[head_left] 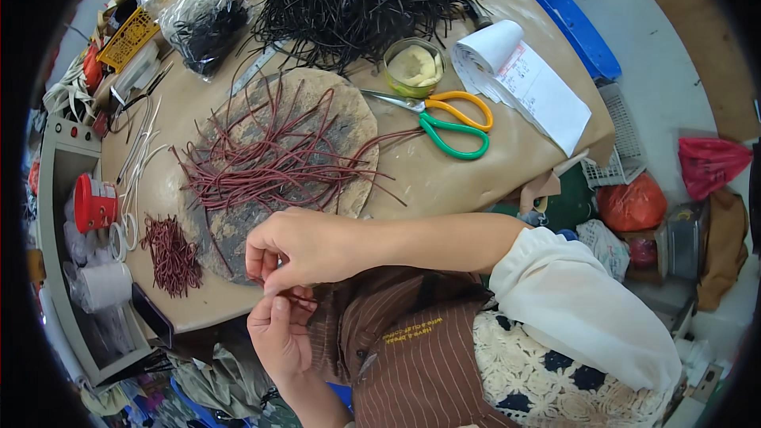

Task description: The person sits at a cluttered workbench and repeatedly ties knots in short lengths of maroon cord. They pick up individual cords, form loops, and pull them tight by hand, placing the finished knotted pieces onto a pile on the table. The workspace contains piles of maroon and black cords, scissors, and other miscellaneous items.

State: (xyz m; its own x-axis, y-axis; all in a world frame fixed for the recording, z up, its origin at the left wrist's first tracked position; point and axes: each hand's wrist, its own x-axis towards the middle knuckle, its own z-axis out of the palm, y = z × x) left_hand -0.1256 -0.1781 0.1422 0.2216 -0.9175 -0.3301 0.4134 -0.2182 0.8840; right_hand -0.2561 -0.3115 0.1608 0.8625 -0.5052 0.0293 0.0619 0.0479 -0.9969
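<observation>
Clamping thin dark-red cord (300, 298), L hand (281, 333) closes fingers; R hand (297, 246) curls just beside, can't tell if clamped; long dark-red cords (258, 178) lie nr, beyond fingers.

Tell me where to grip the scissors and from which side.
Best taken, I'd judge, by the orange loop and green loop, reaching from the right: both loops lie spread apart at that end, while the blades point left.

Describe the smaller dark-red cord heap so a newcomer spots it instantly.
On the tan table, find the round, mottled slab. By its lower-left edge lies the small cord heap, compact and crinkled, unlike the longer, loosely spread red cords on the slab.
</observation>
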